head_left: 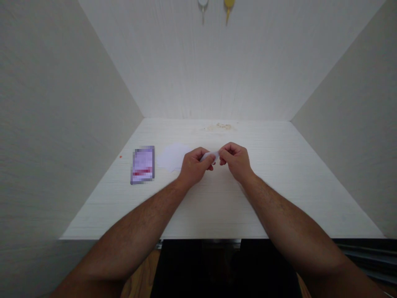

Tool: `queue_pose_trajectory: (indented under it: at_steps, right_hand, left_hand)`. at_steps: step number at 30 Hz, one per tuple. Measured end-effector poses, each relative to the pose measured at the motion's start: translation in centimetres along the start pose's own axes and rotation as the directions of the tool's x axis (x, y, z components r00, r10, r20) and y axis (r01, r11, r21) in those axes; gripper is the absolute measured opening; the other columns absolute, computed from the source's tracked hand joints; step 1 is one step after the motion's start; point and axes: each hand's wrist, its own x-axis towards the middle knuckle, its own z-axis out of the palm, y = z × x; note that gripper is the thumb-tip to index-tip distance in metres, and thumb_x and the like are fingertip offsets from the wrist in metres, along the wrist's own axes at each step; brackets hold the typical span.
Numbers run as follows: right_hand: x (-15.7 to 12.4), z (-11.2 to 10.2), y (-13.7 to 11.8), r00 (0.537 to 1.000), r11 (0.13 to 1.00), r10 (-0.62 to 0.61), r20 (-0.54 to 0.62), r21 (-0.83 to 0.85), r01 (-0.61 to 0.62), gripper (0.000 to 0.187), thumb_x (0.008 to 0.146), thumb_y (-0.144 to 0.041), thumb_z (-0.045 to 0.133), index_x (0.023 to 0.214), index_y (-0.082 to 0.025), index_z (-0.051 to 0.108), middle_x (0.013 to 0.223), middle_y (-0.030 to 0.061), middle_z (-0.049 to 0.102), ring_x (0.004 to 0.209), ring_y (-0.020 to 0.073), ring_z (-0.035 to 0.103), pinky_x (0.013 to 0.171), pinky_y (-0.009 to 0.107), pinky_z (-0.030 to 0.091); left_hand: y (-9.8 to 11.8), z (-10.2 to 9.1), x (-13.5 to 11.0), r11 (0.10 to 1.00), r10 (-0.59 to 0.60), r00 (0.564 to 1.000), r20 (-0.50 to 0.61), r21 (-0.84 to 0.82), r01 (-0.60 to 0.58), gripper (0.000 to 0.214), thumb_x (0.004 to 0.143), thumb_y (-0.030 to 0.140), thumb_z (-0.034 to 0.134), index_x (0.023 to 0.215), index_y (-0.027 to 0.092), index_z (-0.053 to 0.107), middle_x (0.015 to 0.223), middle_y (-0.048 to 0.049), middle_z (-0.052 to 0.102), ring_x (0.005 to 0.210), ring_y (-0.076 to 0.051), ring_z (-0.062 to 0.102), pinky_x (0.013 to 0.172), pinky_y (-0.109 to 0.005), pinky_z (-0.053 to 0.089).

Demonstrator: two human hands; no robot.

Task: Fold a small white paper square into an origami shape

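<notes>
Both hands meet above the middle of the white table. My left hand (197, 165) is closed around a small folded piece of white paper (207, 156), with the thumb pressed on top. At the paper's right end, my right hand (235, 159) pinches the tip between thumb and fingers. The paper looks narrow, and the fingers cover part of it. Just left of my left hand, loose white paper (173, 156) lies on the table, its right side partly hidden by that hand.
A purple, blurred-out flat rectangular object (143, 164) lies on the left of the table (294, 186). Brownish crumbs or stains (223, 126) mark the back. Walls enclose three sides. A white hook (203, 4) and a yellow hook (228, 5) are on the back wall.
</notes>
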Motion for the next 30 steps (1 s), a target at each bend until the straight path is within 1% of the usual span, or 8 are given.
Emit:
queue_pose_trajectory:
  at_steps: [5, 8, 14, 22, 25, 27, 30]
  right_hand:
    - [0.04, -0.11, -0.05, 1.000, 1.000, -0.006, -0.025, 0.015, 0.006, 0.013, 0.074, -0.025, 0.067, 0.064, -0.019, 0.061, 0.053, -0.0053, 0.059, 0.045, 0.0084, 0.054, 0.047, 0.023, 0.042]
    - [-0.02, -0.18, 0.06, 0.999, 1.000, -0.009, -0.038, 0.017, 0.010, 0.014, 0.074, -0.025, 0.068, 0.064, -0.019, 0.061, 0.054, -0.0053, 0.059, 0.045, 0.0084, 0.054, 0.047, 0.023, 0.042]
    - [-0.08, -0.35, 0.07, 0.999, 0.999, -0.004, -0.034, 0.041, 0.005, 0.013, 0.074, -0.025, 0.069, 0.064, -0.019, 0.061, 0.054, -0.0051, 0.060, 0.045, 0.0086, 0.054, 0.047, 0.023, 0.042]
    - [-0.17, -0.18, -0.20, 0.999, 0.999, -0.005, -0.041, 0.043, 0.007, 0.013, 0.074, -0.025, 0.068, 0.065, -0.019, 0.061, 0.054, -0.0053, 0.059, 0.045, 0.0085, 0.054, 0.047, 0.023, 0.042]
    - [-0.13, -0.22, -0.20, 0.999, 0.999, -0.004, -0.043, 0.047, 0.007, 0.012, 0.074, -0.025, 0.068, 0.065, -0.020, 0.061, 0.054, -0.0053, 0.059, 0.046, 0.0087, 0.054, 0.047, 0.024, 0.042]
    - [-0.08, -0.28, -0.16, 0.999, 0.999, -0.001, -0.049, 0.047, 0.003, 0.013, 0.074, -0.025, 0.068, 0.065, -0.020, 0.061, 0.054, -0.0052, 0.059, 0.046, 0.0088, 0.054, 0.047, 0.024, 0.042]
    - [0.03, -0.38, -0.11, 0.997, 0.999, 0.003, -0.075, 0.037, 0.000, 0.013, 0.074, -0.026, 0.068, 0.065, -0.020, 0.060, 0.054, -0.0053, 0.058, 0.045, 0.0087, 0.053, 0.047, 0.024, 0.043]
  left_hand:
    - [-0.05, 0.16, 0.22, 0.993, -0.054, 0.998, -0.021, -0.108, 0.051, 0.029, 0.075, 0.041, 0.076, 0.073, 0.014, 0.064, 0.067, -0.0034, 0.070, 0.054, -0.013, 0.066, 0.052, -0.023, 0.052]
    - [-0.06, 0.28, 0.27, 0.983, -0.073, 0.997, -0.018, -0.170, 0.069, 0.030, 0.073, 0.041, 0.078, 0.071, 0.014, 0.064, 0.064, -0.0029, 0.069, 0.054, -0.013, 0.066, 0.053, -0.022, 0.052]
    - [-0.01, 0.38, 0.29, 0.975, -0.071, 0.997, -0.014, -0.213, 0.066, 0.030, 0.074, 0.041, 0.076, 0.070, 0.014, 0.064, 0.064, -0.0022, 0.068, 0.053, -0.012, 0.065, 0.053, -0.023, 0.054]
    - [0.38, 0.55, 0.09, 0.982, -0.045, 0.998, -0.036, -0.187, 0.038, 0.028, 0.081, 0.041, 0.067, 0.071, 0.015, 0.064, 0.065, -0.0013, 0.067, 0.054, -0.012, 0.064, 0.053, -0.024, 0.055]
    - [0.51, 0.58, 0.10, 0.987, -0.059, 0.998, -0.033, -0.152, 0.054, 0.029, 0.083, 0.042, 0.064, 0.072, 0.015, 0.065, 0.065, -0.0016, 0.067, 0.054, -0.012, 0.064, 0.053, -0.024, 0.054]
    - [0.48, 0.52, 0.17, 0.989, -0.078, 0.997, -0.027, -0.131, 0.074, 0.030, 0.082, 0.043, 0.065, 0.072, 0.015, 0.065, 0.066, -0.0017, 0.067, 0.054, -0.012, 0.064, 0.053, -0.023, 0.052]
    - [0.31, 0.37, 0.27, 0.990, -0.085, 0.996, -0.022, -0.115, 0.082, 0.032, 0.077, 0.044, 0.072, 0.070, 0.015, 0.064, 0.062, -0.0013, 0.065, 0.053, -0.011, 0.062, 0.052, -0.021, 0.049]
